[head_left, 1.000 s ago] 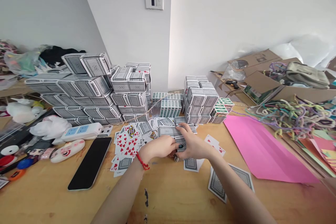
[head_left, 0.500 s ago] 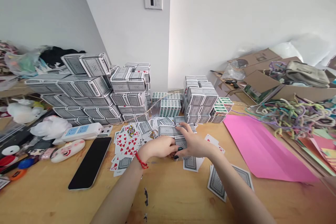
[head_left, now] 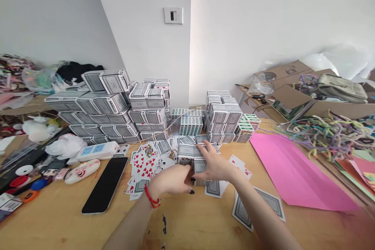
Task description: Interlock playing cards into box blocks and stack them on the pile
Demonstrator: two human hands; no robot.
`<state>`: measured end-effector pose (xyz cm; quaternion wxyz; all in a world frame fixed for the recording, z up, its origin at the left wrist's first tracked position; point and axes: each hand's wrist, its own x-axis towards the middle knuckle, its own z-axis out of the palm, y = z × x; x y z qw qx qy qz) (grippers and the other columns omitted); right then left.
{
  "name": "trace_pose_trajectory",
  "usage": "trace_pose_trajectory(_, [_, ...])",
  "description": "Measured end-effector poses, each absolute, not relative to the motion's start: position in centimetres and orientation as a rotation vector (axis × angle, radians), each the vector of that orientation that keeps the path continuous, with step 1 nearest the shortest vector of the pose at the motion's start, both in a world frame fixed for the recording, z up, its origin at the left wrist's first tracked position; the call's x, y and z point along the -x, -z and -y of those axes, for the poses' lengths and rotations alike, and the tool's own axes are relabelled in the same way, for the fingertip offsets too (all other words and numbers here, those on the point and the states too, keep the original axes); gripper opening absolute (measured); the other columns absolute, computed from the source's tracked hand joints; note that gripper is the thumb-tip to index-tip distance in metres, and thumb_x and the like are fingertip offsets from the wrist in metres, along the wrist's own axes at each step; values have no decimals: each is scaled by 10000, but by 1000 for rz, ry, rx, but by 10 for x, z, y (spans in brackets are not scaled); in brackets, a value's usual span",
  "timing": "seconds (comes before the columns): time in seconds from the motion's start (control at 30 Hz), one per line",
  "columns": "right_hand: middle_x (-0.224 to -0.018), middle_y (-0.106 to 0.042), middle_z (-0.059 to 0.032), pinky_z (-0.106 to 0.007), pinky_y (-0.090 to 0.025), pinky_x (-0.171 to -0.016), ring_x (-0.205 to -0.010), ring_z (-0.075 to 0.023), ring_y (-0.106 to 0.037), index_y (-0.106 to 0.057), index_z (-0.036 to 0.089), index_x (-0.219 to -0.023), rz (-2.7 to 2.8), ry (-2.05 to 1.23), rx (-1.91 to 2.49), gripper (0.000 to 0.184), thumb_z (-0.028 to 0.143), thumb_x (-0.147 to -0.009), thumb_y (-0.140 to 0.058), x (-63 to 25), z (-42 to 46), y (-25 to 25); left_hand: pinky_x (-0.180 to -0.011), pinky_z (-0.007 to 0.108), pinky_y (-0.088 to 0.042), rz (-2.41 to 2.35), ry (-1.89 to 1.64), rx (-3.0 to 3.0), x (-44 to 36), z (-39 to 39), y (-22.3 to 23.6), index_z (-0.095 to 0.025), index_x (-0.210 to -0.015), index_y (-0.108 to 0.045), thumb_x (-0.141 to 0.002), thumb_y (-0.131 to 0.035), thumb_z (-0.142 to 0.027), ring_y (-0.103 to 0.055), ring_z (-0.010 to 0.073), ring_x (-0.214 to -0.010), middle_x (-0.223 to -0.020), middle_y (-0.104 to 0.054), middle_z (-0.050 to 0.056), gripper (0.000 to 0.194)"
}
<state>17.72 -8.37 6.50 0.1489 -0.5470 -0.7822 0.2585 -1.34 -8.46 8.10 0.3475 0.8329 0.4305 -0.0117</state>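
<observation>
Has the counter (head_left: 187,222) backed with finished-looking card towers (head_left: 99,103); seems partway on a low card block (head_left: 186,151) before them, with right hand (head_left: 216,165) splayed over it, left hand (head_left: 172,179) curled alongside, can't tell if fingers clamp; leaves loose cards (head_left: 145,167) unstacked

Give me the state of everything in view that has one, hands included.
Card block, partly covered
Left hand, fingers bent, thumb apart
Right hand, fingers spread over the card block
Loose cards, some face up, others face down
Card stacks, several layers high
Phone, face up, screen dark
Pink sheet, spread out, creased
Cardboard box, open, filled
Power strip, no plug visible
</observation>
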Motion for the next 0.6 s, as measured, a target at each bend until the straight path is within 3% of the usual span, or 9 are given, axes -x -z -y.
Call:
trace_pose_trajectory(0.17, [-1327, -247, -153, -503, -308, -941, -1222, -353, -244, -235, 207, -1346, 2251, -697, 1550, 1010, 559, -510, -680, -175, 84, -66, -848, 435, -398, -1356, -763, -1921, -6, 131, -26, -185, -1132, -467, -481, -725, -403, -453, 344, -1091, -1151, -511, 159, 734])
trace_pose_trajectory(0.3, [-1283, -290, -151, -475, -324, -934, -1191, -340, -285, -253, 195, -1339, 2216, -675, 1535, 1013, 556, -498, -689, -172, 87, -68, -944, 471, -319, -1497, -959, -1876, -24, 143, -3, -164, -1140, -444, -554, -684, -358, -385, 328, -1153, -1165, -480, 141, 663])
trace_pose_trajectory(0.43, [-1250, -313, -147, -453, -351, -916, -1170, -326, -316, -247, 184, -1337, 2185, -662, 1564, 1013, 567, -504, -677, -170, 91, -69, -936, 446, -341, -1485, -1064, -1885, -30, 140, -4, -191, -1116, -428, -635, -616, -294, -435, 278, -1109, -1127, -493, 100, 526])
trace_pose_trajectory(0.6, [-1237, -324, -147, -446, -345, -924, -1174, -316, -322, -256, 175, -1333, 2137, -687, 1576, 977, 532, -528, -678, -173, 93, -70, -955, 459, -333, -1450, -1104, -1741, -30, 146, -7, -194, -1148, -394, -657, -598, -256, -379, 274, -1184, -1229, -408, 108, 536])
